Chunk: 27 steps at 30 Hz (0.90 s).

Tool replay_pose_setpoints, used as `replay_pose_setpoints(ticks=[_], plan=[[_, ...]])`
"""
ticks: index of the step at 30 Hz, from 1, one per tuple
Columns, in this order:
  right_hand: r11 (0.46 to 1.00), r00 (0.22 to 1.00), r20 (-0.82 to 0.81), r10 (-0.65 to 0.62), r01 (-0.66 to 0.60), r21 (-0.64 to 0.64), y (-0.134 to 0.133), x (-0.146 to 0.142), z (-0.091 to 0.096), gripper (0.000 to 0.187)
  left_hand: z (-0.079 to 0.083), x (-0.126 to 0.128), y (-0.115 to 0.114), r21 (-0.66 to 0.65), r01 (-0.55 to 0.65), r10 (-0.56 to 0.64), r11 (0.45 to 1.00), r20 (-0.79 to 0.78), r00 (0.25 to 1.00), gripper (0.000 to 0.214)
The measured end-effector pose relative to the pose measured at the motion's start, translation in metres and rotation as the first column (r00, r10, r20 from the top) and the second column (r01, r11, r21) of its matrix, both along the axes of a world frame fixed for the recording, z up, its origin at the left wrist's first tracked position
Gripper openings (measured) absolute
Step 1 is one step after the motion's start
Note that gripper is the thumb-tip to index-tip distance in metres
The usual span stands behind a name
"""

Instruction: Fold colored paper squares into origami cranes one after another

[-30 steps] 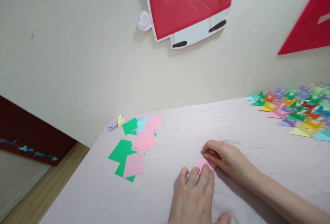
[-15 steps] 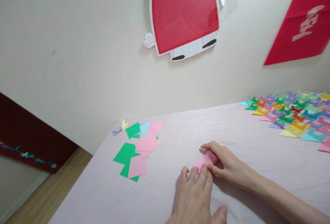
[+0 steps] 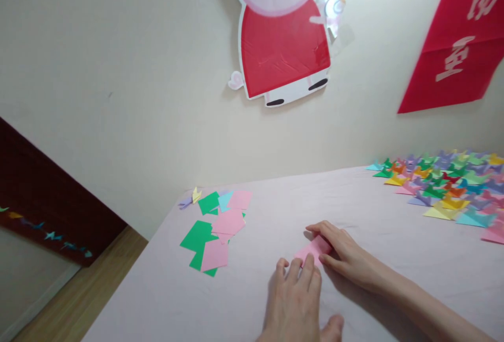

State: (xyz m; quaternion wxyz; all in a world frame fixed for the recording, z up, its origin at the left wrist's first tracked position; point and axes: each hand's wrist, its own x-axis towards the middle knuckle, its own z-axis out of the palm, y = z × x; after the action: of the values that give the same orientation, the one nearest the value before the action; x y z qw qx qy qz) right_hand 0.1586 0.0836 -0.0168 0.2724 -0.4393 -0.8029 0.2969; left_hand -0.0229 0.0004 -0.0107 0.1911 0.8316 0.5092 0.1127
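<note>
A small folded pink paper (image 3: 313, 250) lies on the pale pink table (image 3: 252, 300) between my two hands. My left hand (image 3: 295, 302) rests flat in front of it, fingers stretched out, fingertips pressing the paper's near edge. My right hand (image 3: 342, 253) comes in from the right, its fingers curled over the paper's far side and pinching it. Loose pink, green and light blue paper squares (image 3: 216, 229) lie scattered to the left.
Many folded paper figures (image 3: 444, 184) in several colours cover the table's far right. Two small folded pieces (image 3: 191, 198) sit at the far left corner. The table's left edge drops to a wooden floor (image 3: 79, 300). A cartoon figure (image 3: 285, 43) and red banner (image 3: 452, 48) hang on the wall.
The view has tilted up, showing more of the wall. Both hands have stayed on the pink paper; my right hand's fingers have shifted slightly along its fold.
</note>
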Motion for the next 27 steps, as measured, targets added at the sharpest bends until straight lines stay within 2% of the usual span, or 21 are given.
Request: replay_pose_setpoints(ticks=[3, 6, 9, 12, 16, 21, 24, 27], plan=[[1.0, 0.999, -0.049, 0.018, -0.017, 0.017, 0.004, 0.003, -0.003, 0.051, 0.004, -0.004, -0.005, 0.007, -0.052, 0.052, 0.999, -0.031, 0.998, 0.072], [0.999, 0.994, -0.104, 0.038, -0.036, 0.015, 0.007, 0.005, -0.006, 0.042, 0.007, -0.009, -0.012, 0.027, -0.102, 0.102, 0.994, -0.037, 0.994, 0.069], [0.998, 0.987, -0.153, 0.044, -0.049, -0.032, 0.009, 0.007, -0.009, 0.039, 0.008, -0.014, -0.018, 0.055, -0.123, 0.125, 0.991, -0.036, 0.991, 0.065], [0.994, 0.979, -0.202, -0.007, -0.015, -0.108, 0.009, 0.009, -0.009, 0.04, 0.008, -0.017, -0.02, 0.066, -0.131, 0.134, 0.989, -0.038, 0.99, 0.064], [0.976, 0.979, -0.201, -0.041, -0.004, -0.219, 0.009, 0.009, 0.002, 0.045, 0.01, -0.019, -0.017, 0.049, -0.143, 0.144, 0.989, -0.02, 0.989, 0.061], [0.975, 0.994, -0.106, 0.039, -0.061, -0.212, 0.005, 0.004, 0.023, 0.056, 0.011, -0.018, -0.005, 0.092, -0.193, 0.191, 0.977, 0.037, 0.981, 0.041], [0.973, 0.993, -0.093, 0.072, -0.091, -0.214, 0.004, 0.002, 0.03, 0.053, 0.01, -0.015, 0.006, 0.112, -0.24, 0.232, 0.964, 0.084, 0.969, 0.031], [0.981, 0.994, -0.071, 0.083, -0.094, -0.169, 0.007, 0.0, 0.036, 0.041, 0.01, -0.01, 0.02, 0.13, -0.292, 0.269, 0.947, 0.171, 0.948, 0.04]])
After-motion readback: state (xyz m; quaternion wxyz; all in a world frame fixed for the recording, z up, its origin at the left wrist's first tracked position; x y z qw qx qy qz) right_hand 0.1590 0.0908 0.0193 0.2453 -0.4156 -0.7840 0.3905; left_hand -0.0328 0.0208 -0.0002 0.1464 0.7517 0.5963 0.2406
